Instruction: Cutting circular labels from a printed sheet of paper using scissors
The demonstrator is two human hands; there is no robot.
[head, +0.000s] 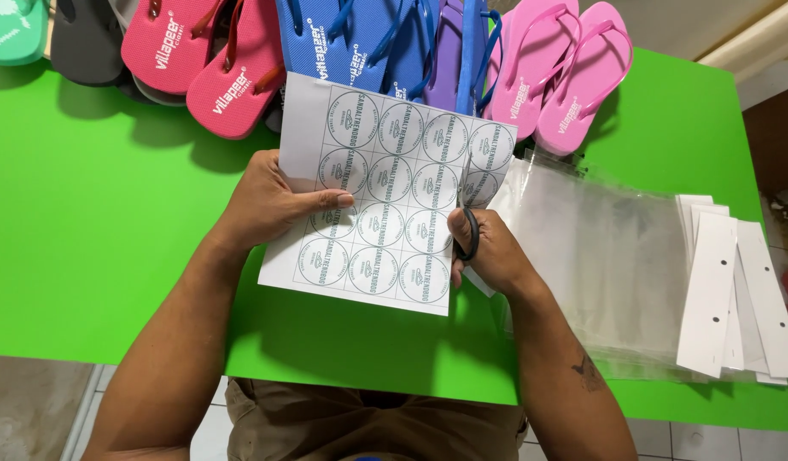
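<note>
A person at a bright green bench holds a white sheet of round printed labels above its surface. The left hand pinches the sheet's left edge, thumb lying flat across the printed face and fingers tucked behind the paper. The right hand is closed around the black handles of a pair of scissors, whose blades run up along the sheet's right-hand columns of labels; how far apart the blades stand cannot be told. The sheet spans the gap between both grips, tilted slightly. Just right of the scissors hand lies a stack of clear plastic bags with white punched header strips. Flip-flops in pink, blue, purple, grey and green line the bench's far edge.
</note>
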